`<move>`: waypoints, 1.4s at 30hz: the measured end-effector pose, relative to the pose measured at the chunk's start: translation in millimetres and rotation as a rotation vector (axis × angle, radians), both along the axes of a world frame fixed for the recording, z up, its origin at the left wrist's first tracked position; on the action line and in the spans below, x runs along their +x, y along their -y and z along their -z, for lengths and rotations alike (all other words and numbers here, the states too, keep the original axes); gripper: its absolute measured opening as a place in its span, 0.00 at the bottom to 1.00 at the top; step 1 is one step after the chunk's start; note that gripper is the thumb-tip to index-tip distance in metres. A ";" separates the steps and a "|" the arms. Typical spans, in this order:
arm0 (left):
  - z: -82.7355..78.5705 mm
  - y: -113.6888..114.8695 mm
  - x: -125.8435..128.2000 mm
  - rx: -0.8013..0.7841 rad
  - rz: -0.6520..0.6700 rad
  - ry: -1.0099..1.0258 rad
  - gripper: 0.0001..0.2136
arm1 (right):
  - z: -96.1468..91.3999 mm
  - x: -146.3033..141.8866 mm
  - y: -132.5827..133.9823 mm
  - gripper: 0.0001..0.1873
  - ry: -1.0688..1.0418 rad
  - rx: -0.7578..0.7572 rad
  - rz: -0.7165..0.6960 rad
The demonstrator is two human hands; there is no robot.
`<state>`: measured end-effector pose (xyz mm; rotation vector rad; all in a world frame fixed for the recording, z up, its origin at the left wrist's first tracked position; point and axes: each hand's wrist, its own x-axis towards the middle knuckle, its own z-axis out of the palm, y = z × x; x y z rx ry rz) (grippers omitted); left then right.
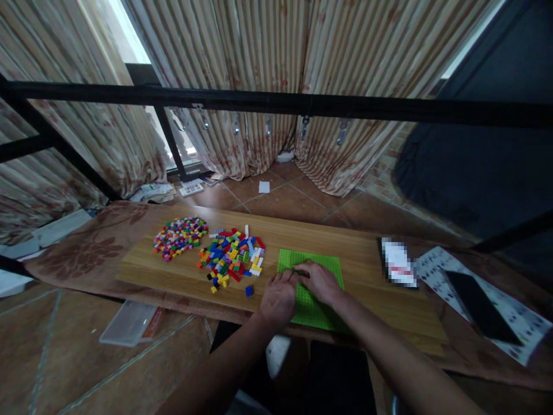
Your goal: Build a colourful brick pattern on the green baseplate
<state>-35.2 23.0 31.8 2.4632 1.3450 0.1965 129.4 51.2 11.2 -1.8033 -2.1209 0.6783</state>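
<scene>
A bright green studded baseplate [322, 314] lies on the wooden board in front of me. My left hand [280, 297] rests over its left edge, fingers curled closed. From the other side my right hand [320, 280] reaches in, its fingers bent and pressed together, with the fingertips of both hands meeting above the plate's upper left part. Something small and dark seems to lie between them, but the fingers hide what it is. Left of the plate spreads a pile of coloured building bricks [233, 253], with one blue brick [249, 291] apart from it.
A heap of tiny coloured pieces [179, 235] sits farther left on the wooden board [358, 259]. At the right are a blurred-out white item [398, 262], a printed sheet [440, 271] and a black phone-like slab [481, 308]. A clear plastic lid or box [127, 323] is below.
</scene>
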 end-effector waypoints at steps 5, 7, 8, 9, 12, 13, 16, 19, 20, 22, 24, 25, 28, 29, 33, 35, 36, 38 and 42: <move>6.8 -5.1 -10.9 -0.011 0.004 0.116 0.27 | -3.0 -5.4 10.5 0.19 0.018 0.049 0.009; 11.2 -5.7 -14.9 0.000 0.027 0.167 0.29 | -3.4 -5.6 13.3 0.19 0.021 0.064 0.007; 13.9 -5.2 -16.2 0.012 0.030 0.183 0.30 | -3.5 -5.4 14.3 0.19 0.023 0.069 0.007; 16.9 -4.2 -17.1 0.027 0.023 0.196 0.30 | -3.5 -5.0 15.0 0.20 0.025 0.072 0.007; 26.0 1.4 -18.3 0.075 -0.007 0.250 0.29 | -3.7 -3.8 15.8 0.20 0.027 0.074 0.001; 28.7 3.6 -18.4 0.085 -0.012 0.271 0.28 | -3.8 -3.5 15.6 0.20 0.027 0.072 0.000; 34.7 8.3 -18.9 0.101 -0.032 0.325 0.27 | -3.6 -2.6 13.6 0.19 0.029 0.064 0.000; 38.0 9.2 -19.0 0.103 -0.056 0.358 0.27 | -3.1 -1.4 10.3 0.19 0.031 0.051 -0.003; 38.8 8.9 -18.9 0.101 -0.056 0.363 0.27 | -3.0 -0.9 9.1 0.19 0.033 0.046 -0.004; 39.7 8.0 -18.4 0.095 -0.056 0.369 0.27 | -3.1 0.2 7.1 0.19 0.038 0.034 -0.006; 39.9 7.3 -18.0 0.086 -0.052 0.370 0.26 | -3.8 1.1 5.6 0.19 0.043 0.021 -0.009; 39.5 7.1 -17.8 0.080 -0.049 0.366 0.26 | -4.4 1.3 5.0 0.19 0.046 0.013 -0.010; 36.1 7.3 -17.0 0.062 -0.045 0.315 0.28 | -6.9 1.2 4.0 0.19 0.059 -0.002 -0.014; 34.2 7.5 -16.3 0.057 -0.046 0.286 0.29 | -7.7 0.9 4.0 0.19 0.064 -0.005 -0.017; 23.6 7.9 -10.1 0.074 -0.046 0.145 0.27 | -9.0 -0.4 5.5 0.18 0.071 -0.007 -0.027; 17.4 7.3 -5.5 0.100 -0.041 0.064 0.24 | -7.9 -1.0 7.2 0.18 0.071 -0.006 -0.027; 14.5 6.7 -3.4 0.110 -0.030 0.026 0.22 | -7.0 -1.2 8.3 0.18 0.070 -0.005 -0.027; 9.8 5.5 0.2 0.117 0.002 -0.034 0.20 | -5.0 -1.9 10.5 0.19 0.067 0.001 -0.023; 5.6 5.1 3.8 0.112 -0.003 -0.107 0.19 | -2.4 -3.6 14.2 0.20 0.060 0.024 -0.007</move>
